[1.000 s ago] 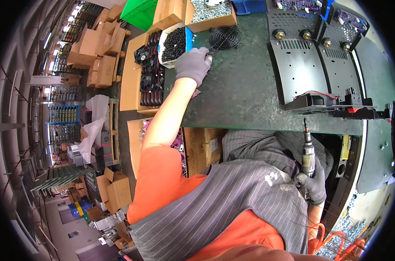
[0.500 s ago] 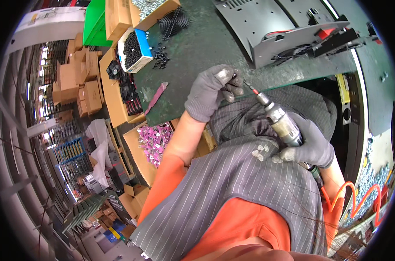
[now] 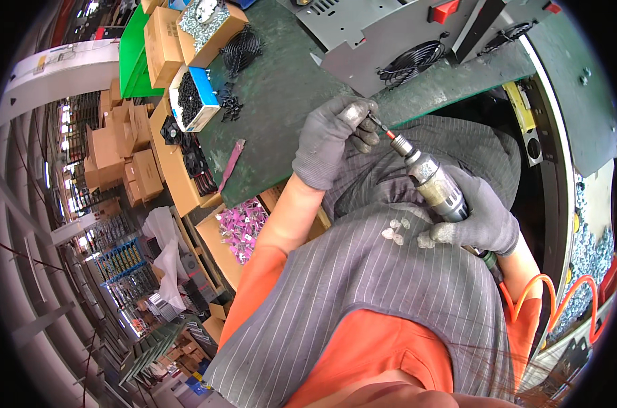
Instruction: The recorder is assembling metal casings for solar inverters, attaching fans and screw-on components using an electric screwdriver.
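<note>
My right hand (image 3: 482, 214), in a dark grey glove, is wrapped round a metal-bodied air screwdriver (image 3: 434, 180) with a red-collared bit. The tool points up and left, above my lap. My left hand (image 3: 325, 139), gloved too, is closed in a pinch at the bit's tip; whatever small piece sits between thumb and finger is too small to make out. Beyond the hands, at the table's edge, stands a grey sheet-metal housing (image 3: 353, 64) with a black fan grille (image 3: 412, 61) and a red switch (image 3: 444, 10) on it.
On the green table (image 3: 274, 81) lie a loose fan grille (image 3: 242, 51), a pinkish strip-shaped tool (image 3: 232, 163) and a box of black screws (image 3: 189, 98). A carton of silvery fasteners (image 3: 203, 27) stands behind. Purple-handled parts fill a carton (image 3: 217, 238) below. An orange coiled hose (image 3: 560, 302) hangs at right.
The bit's tip has come up to my left fingertips; before, a small gap showed. The view has shifted, so the housing and boxes appear farther up and left.
</note>
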The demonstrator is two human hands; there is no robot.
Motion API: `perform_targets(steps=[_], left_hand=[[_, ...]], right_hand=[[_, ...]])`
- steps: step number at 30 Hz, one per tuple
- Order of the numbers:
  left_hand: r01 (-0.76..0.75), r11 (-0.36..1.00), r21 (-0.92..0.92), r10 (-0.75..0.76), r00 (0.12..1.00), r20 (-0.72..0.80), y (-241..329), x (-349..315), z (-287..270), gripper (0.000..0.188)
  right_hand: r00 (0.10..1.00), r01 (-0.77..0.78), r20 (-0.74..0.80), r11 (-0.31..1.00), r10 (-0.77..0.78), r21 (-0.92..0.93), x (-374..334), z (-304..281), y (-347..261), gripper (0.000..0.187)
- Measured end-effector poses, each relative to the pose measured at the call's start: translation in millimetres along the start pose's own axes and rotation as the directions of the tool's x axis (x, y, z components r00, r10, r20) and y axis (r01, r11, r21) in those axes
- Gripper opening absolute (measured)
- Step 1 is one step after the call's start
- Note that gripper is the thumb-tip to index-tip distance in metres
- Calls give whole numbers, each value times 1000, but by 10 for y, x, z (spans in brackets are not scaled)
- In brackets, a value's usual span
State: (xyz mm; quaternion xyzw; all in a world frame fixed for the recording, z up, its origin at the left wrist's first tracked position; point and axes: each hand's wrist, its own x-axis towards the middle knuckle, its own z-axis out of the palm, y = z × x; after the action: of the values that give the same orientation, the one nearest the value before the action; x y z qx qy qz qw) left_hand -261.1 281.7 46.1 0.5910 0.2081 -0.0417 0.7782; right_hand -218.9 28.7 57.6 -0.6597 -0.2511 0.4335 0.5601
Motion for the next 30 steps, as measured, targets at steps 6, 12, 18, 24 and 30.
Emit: perform_targets(steps=[6,12,18,24,30], left_hand=[[6,986,167,-12,999,34,97,-15,-4,34],[-253,965,61,251,967,49,-184,-8,-51,48],[-529,389,754,795,607,16,-349,445,290,84],[-442,239,864,843,536,41,-385,691,143,74],[-585,147,798,750,592,296,-178,774,4,38]], right_hand=[[992,-93,76,992,99,-81,-15,-68,-111,71],[999,50,2,998,-50,-26,-181,-108,-86,69],[974,-24,-215,977,71,213,-279,-107,131,77],[972,41,-233,974,13,224,-225,-72,114,76],[992,-9,-121,988,28,152,-158,-60,14,75]])
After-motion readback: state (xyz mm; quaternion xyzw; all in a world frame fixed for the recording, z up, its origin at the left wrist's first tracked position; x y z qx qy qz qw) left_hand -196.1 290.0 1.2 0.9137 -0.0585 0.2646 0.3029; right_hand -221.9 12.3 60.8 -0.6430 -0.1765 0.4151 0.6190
